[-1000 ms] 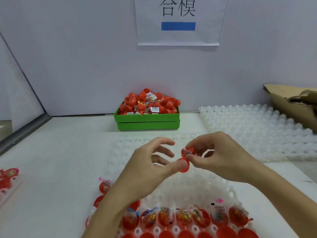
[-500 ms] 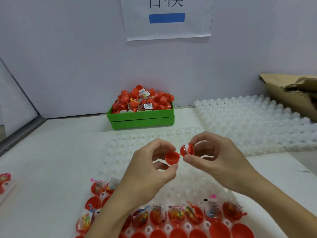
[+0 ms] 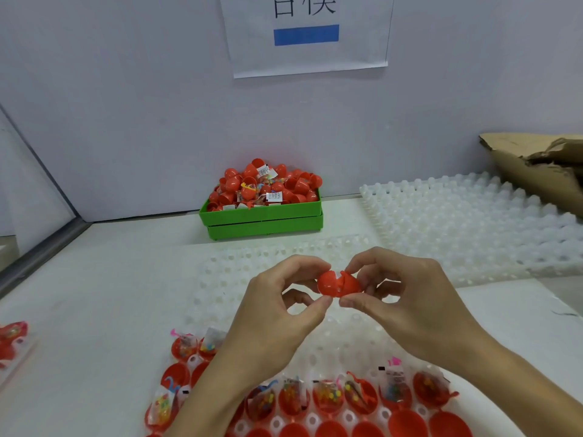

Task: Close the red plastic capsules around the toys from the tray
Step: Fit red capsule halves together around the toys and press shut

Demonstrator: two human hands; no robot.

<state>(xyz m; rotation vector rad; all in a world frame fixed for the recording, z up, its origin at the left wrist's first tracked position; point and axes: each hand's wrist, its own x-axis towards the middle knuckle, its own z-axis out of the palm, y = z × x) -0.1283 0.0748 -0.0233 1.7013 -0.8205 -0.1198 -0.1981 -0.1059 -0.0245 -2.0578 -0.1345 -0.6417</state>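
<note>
The left hand (image 3: 271, 313) is pinching the left half of a small red plastic capsule (image 3: 338, 283) between thumb and forefinger, and the right hand (image 3: 407, 298) is pinching the right half the same way. The two halves are meeting at a seam that is not quite shut, with a sliver of white wrapper showing at the top of the gap. The capsule is being held in the air above a white moulded plastic tray (image 3: 347, 339) lying on the white bench (image 3: 104, 279). Along the tray's near rows, open red capsule halves holding small bagged toys (image 3: 326, 397) are sitting in the pockets, with further red halves just in front of them. Beyond the hands, a green plastic bin (image 3: 262, 220) heaped with closed red capsules is standing against the back wall. A second white moulded tray (image 3: 479, 225) is lying to the right, with torn brown cardboard (image 3: 536, 165) behind it. A white paper sign with a blue bar (image 3: 307, 34) is hanging on the wall.
</note>
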